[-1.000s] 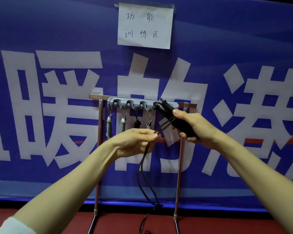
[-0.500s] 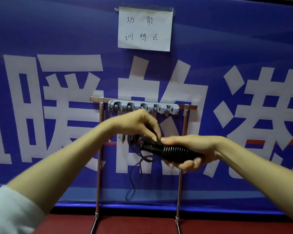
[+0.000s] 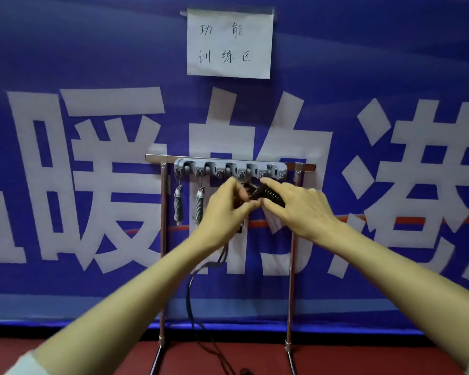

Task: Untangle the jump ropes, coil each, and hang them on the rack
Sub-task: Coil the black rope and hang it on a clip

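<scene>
A grey hook rail (image 3: 229, 169) sits on a metal rack (image 3: 163, 239) before a blue banner. Two coiled grey jump ropes (image 3: 178, 205) hang from its left hooks. My right hand (image 3: 295, 209) grips the black rope-wrapped handles (image 3: 268, 194) just under the rail's right hooks. My left hand (image 3: 228, 209) pinches the black cord beside those handles, fingertips meeting my right thumb. The loose black rope (image 3: 190, 293) trails from under my left hand down to the floor. A dark coiled rope behind my left hand is mostly hidden.
The rack's right post (image 3: 291, 266) stands under my right forearm. A white paper sign (image 3: 229, 43) is taped to the blue banner (image 3: 65, 185). Red floor (image 3: 92, 355) lies below, with rope ends on it near the rack's feet.
Both hands rose with the wrapped handles, from below the rail up to just under its right hooks. The hanging rope now trails lower left, under my left forearm.
</scene>
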Tool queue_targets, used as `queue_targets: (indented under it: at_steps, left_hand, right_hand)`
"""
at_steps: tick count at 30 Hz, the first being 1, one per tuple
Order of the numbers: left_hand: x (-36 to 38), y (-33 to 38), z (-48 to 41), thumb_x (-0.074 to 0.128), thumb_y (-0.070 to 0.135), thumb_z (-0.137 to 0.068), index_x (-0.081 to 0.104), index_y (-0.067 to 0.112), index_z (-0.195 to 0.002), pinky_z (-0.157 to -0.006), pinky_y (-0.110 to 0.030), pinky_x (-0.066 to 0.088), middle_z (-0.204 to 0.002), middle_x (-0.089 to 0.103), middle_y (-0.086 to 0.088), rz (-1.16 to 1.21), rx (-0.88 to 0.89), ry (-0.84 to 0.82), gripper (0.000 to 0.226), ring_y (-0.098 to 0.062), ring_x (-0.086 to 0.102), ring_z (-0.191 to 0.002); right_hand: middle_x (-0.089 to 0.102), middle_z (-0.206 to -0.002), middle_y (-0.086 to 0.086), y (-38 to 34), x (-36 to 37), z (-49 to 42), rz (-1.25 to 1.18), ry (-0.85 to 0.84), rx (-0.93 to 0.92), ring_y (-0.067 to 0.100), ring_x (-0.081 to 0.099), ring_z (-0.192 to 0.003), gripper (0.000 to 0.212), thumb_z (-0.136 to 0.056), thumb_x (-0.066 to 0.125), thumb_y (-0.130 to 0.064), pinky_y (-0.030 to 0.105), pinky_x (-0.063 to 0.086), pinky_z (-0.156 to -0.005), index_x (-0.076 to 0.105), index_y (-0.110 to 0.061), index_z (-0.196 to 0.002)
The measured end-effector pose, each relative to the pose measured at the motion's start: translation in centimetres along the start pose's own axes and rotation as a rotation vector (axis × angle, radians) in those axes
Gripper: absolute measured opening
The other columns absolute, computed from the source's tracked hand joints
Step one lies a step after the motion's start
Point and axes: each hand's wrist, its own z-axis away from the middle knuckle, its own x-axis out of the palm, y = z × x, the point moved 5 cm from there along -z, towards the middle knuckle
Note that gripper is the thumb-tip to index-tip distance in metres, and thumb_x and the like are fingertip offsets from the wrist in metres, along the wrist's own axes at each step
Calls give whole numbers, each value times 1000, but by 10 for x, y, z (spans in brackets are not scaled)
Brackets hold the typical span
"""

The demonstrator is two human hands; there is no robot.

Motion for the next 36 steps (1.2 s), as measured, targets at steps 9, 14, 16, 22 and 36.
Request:
queue_targets:
  at_steps: [9,14,16,22,36]
  left_hand:
    - [28,-3,10,49,42,-96,67,6,-91,-53,-20,49,-70,61,0,1054,-704,-374,41,-8,53,-53]
    - [28,-5,9,63,29,-84,70,12,-84,-56,-19,48,-68,58,5,1030,-724,-365,19,-4,49,-52]
    - [21,-8,7,65,28,-85,70,12,-87,-57,-18,48,-69,59,3,836,-641,-337,17,-5,48,-55]
    - [9,-5,-1,69,40,-83,74,14,-79,-54,-22,27,-63,45,1,582,-465,-211,26,-8,31,-51]
    - [-9,20,-9,60,25,-84,64,12,-117,-54,-12,37,-72,64,11,541,-97,-296,36,0,50,-59]
  right_hand:
    - [64,-82,5,-13,-10,1,344,427,-312,21,56,-51,54,-89,36,-46,22,30,-37,65,-18,-124]
    - [64,-86,7,-12,-17,4,366,440,-322,21,56,-53,52,-92,37,-45,22,30,-37,64,-16,-125]
    - [64,-86,8,-11,-17,5,344,416,-320,22,59,-54,49,-92,44,-47,24,36,-36,64,-14,-122]
    - [63,-101,3,-7,-21,3,-52,200,-57,25,65,-82,45,-94,50,-49,31,46,-59,50,-20,-129]
    - [48,-63,2,-21,-12,10,-1413,-335,308,10,29,-40,56,-82,50,-57,20,16,-38,53,-9,-110]
